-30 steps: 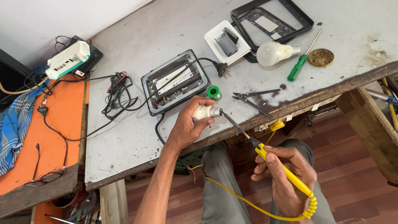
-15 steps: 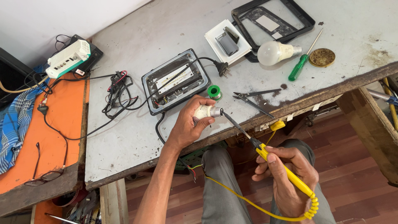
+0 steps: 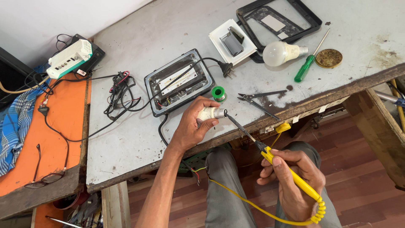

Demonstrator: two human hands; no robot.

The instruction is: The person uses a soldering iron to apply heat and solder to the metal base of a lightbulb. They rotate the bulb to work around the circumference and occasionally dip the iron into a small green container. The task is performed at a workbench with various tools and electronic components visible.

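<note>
Gripping a small white bulb base (image 3: 209,114) in our left hand (image 3: 192,126), we hold it just above the front edge of the grey worktop (image 3: 168,33), its metal cap turned toward our right. The left fingers (image 3: 202,103) are curled and pressed around the white body, thumb beneath it. Our right hand (image 3: 291,177) hangs lower, over our lap, with its fingers closed in a pen grip around the yellow handle of a soldering iron (image 3: 291,175); the iron's dark tip slants up and meets the metal cap of the base. A coiled yellow cord (image 3: 249,204) runs from the handle's end across our trousers.

Just behind the left hand lies an open black floodlight housing (image 3: 179,82), its strip board showing and its black lead ending in a plug (image 3: 225,69). A small green solder spool (image 3: 218,93) sits just beside the housing, near the bulb base. To the right lie dark tweezers (image 3: 259,101), a green-handled screwdriver (image 3: 310,63), a whole white bulb (image 3: 280,52), a round brass tin (image 3: 329,58), a white square plate (image 3: 232,41) and an empty black frame (image 3: 278,21). On the left, tangled black wires (image 3: 120,90) lead toward a white box (image 3: 69,58), and spectacles (image 3: 42,179) rest on an orange surface (image 3: 55,126).
</note>
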